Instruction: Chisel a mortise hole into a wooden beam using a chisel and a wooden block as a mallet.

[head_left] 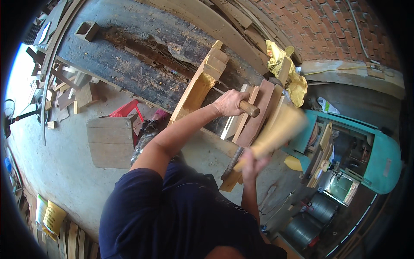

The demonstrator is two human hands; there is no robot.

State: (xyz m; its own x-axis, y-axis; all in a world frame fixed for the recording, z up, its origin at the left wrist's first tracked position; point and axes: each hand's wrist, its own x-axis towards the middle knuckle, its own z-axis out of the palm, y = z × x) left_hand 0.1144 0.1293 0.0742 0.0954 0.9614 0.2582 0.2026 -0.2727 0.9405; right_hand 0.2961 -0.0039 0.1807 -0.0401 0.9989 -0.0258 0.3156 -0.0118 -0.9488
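From my remote post, I see a dark bench (108, 60) with a notched yellow timber (192, 96) lying across it. To the timber's right, above planks (261, 112), a wooden mallet (282, 128) blurs in the air, the right hand (255, 166) closed around its handle. The left hand (227, 103) wraps its fingers snugly about a chisel (249, 108), blade toward the timber's notch; I cannot tell whether they touch.
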